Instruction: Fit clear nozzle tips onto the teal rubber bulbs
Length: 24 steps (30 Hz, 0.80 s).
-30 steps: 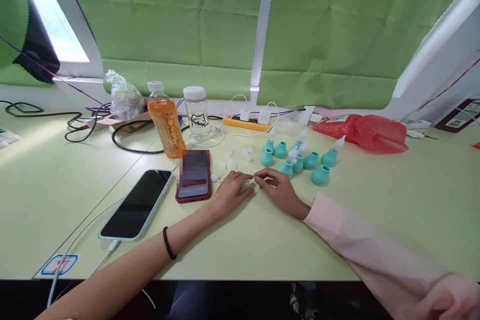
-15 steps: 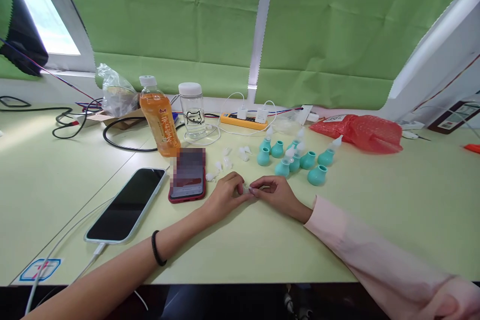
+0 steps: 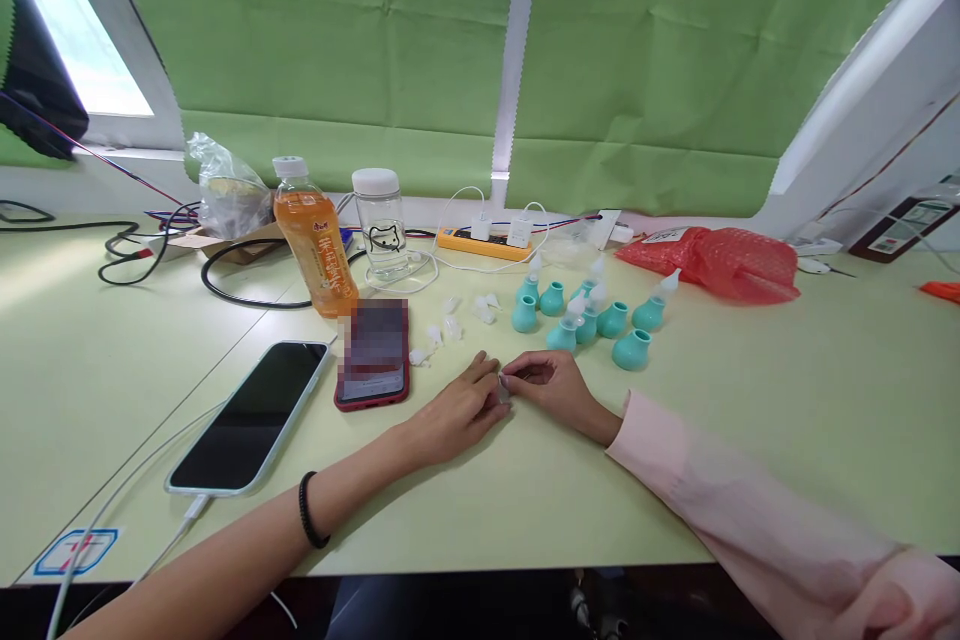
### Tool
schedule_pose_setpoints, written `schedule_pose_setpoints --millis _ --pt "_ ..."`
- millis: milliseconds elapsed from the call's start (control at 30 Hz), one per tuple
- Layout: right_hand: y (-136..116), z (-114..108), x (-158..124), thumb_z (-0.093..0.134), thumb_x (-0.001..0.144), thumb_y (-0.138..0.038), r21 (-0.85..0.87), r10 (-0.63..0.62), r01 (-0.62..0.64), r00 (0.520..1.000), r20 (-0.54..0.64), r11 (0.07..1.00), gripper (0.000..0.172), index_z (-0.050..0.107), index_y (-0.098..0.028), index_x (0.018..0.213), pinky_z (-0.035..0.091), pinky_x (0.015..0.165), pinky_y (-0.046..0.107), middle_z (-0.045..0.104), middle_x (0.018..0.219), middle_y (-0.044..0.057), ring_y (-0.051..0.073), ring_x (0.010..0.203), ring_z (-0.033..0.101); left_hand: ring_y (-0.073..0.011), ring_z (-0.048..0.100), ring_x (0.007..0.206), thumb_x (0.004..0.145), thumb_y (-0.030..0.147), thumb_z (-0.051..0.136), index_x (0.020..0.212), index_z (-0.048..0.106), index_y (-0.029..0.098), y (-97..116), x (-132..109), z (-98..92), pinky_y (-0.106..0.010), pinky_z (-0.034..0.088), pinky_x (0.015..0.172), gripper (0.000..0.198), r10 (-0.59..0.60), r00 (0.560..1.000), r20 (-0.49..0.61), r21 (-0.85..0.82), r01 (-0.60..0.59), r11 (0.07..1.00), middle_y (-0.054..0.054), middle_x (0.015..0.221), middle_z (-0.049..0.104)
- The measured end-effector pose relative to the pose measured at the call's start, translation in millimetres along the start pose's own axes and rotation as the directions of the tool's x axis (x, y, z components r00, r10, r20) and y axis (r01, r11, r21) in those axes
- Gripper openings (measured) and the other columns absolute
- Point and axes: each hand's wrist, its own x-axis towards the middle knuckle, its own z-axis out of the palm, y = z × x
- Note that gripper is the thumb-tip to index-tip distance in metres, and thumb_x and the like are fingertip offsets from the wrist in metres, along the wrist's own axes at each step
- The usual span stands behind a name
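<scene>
My left hand and my right hand rest on the pale green table, fingertips meeting around a small clear plastic piece. Both hands are closed in a pinch on it. A black band circles my left wrist; a pink sleeve covers my right arm. Just behind my right hand stand several teal rubber bulbs, some with clear tips on top. Several loose clear tips lie behind my left hand.
A red-cased phone and a larger dark phone on a white cable lie at the left. An orange drink bottle, a glass jar, a yellow power strip, black cables and a red plastic bag stand further back.
My hands have stayed together at the same spot, fingers shifting slightly around the small clear piece. The view has drifted a little to the right.
</scene>
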Motion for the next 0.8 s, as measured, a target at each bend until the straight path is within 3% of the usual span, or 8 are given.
schedule_pose_setpoints --millis 67,200,333,433,500,633,700,800 --pt "-0.8 0.0 0.5 0.062 0.061 -0.025 -0.019 -0.003 0.002 0.998 -0.061 1.0 0.013 0.063 -0.014 0.069 0.051 0.061 0.028 0.064 0.069 0.004 0.014 0.063 0.059 -0.022 0.037 0.109 0.08 0.023 0.039 0.078 0.045 0.017 -0.2 0.2 0.2 -0.042 0.03 0.091 0.009 -0.008 1.0 -0.024 0.056 0.009 0.998 -0.008 0.103 0.05" --pt "-2.5 -2.9 -0.1 0.062 0.061 -0.026 -0.08 -0.047 0.038 0.993 -0.111 0.996 0.012 0.063 -0.016 0.067 0.051 0.057 0.027 0.063 0.068 0.004 0.014 0.061 0.058 -0.0194 0.049 0.09 0.074 0.024 0.05 0.08 0.049 0.017 -1.1 1.2 -1.2 -0.032 0.041 0.077 0.01 -0.078 0.991 -0.108 0.029 0.081 0.996 -0.006 0.088 0.055" --pt "-3.0 -10.1 -3.6 0.062 0.061 -0.026 -0.094 -0.029 0.025 0.999 -0.038 0.995 0.011 0.064 -0.016 0.066 0.051 0.057 0.027 0.064 0.066 0.004 0.014 0.06 0.058 -0.0183 0.054 0.088 0.072 0.021 0.052 0.106 0.047 0.019 -2.3 1.9 -0.3 -0.033 0.043 0.078 0.034 -0.14 0.966 -0.215 -0.103 0.12 0.987 -0.006 0.095 0.058" --pt "-2.8 -14.5 -5.4 0.062 0.062 -0.027 -0.063 -0.026 0.027 1.0 0.016 0.998 0.012 0.064 -0.016 0.068 0.05 0.059 0.027 0.064 0.067 0.004 0.014 0.061 0.059 -0.0195 0.054 0.095 0.069 0.019 0.055 0.094 0.059 0.018 -5.2 2.6 4.6 -0.033 0.043 0.083 0.025 -0.193 0.947 -0.258 -0.295 0.113 0.949 -0.007 0.099 0.06" --pt "-2.6 -15.2 -5.5 0.063 0.061 -0.027 -0.028 -0.043 0.044 0.998 0.036 0.999 0.012 0.065 -0.017 0.069 0.05 0.06 0.028 0.064 0.069 0.004 0.014 0.063 0.059 -0.0202 0.053 0.098 0.065 0.018 0.058 0.083 0.063 0.016 -7.3 3.4 8.2 -0.031 0.045 0.082 0.019 -0.264 0.928 -0.263 -0.48 0.111 0.87 -0.008 0.101 0.059" --pt "-2.7 -13.0 -4.9 0.064 0.062 -0.024 0.014 -0.108 0.108 0.994 0.018 0.994 0.009 0.065 -0.018 0.068 0.05 0.059 0.027 0.064 0.072 0.004 0.015 0.068 0.059 -0.0184 0.059 0.086 0.059 0.016 0.062 0.074 0.059 0.013 -7.1 5.7 10.0 -0.031 0.049 0.077 0.015 -0.38 0.904 -0.198 -0.782 0.089 0.617 -0.008 0.097 0.059" --pt "-3.7 -11.6 -5.3 0.064 0.062 -0.022 0.011 -0.142 0.142 0.99 -0.009 0.99 0.007 0.065 -0.018 0.068 0.05 0.058 0.027 0.063 0.072 0.004 0.015 0.067 0.059 -0.0161 0.061 0.075 0.057 0.013 0.063 0.079 0.056 0.013 -4.8 6.8 8.2 -0.03 0.05 0.071 0.023 -0.398 0.91 -0.115 -0.85 0.117 0.513 -0.005 0.086 0.061" --pt "-6.4 -9.6 -7.4 0.063 0.063 -0.021 -0.02 -0.206 0.205 0.978 -0.02 0.978 0.006 0.066 -0.019 0.068 0.05 0.058 0.028 0.062 0.071 0.004 0.015 0.066 0.059 -0.0153 0.06 0.071 0.056 0.011 0.063 0.093 0.054 0.014 -1.7 7.6 5.0 -0.027 0.049 0.064 0.038 -0.424 0.905 -0.024 -0.877 0.184 0.443 -0.003 0.074 0.063"
